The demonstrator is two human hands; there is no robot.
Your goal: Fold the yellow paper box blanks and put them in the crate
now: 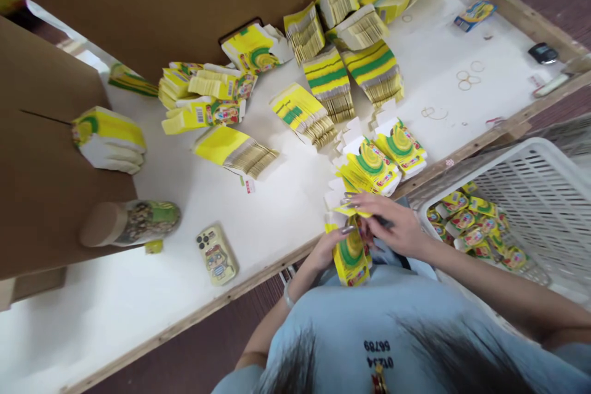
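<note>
Close to my body, at the table's front edge, a small yellow and green printed carton [349, 258] is held between both hands. My left hand [327, 247] grips it from the left, thumb lying on its face. At its upper end, my right hand [390, 221] has its fingers closed on a yellow flap or panel; which of these I cannot tell. White flaps stick out near the top. Just beyond my hands lie more cartons [369, 163] with white flaps raised. Flat, fanned stacks of cartons [302, 114] rest further back.
A white plastic basket [535, 178] with filled-out small cartons stands at the right. On the table [277, 215] are a phone [217, 253], a lidded jar [152, 221], rubber bands [467, 79] and a blue box [475, 15]. Large brown cardboard boxes [184, 0] stand behind.
</note>
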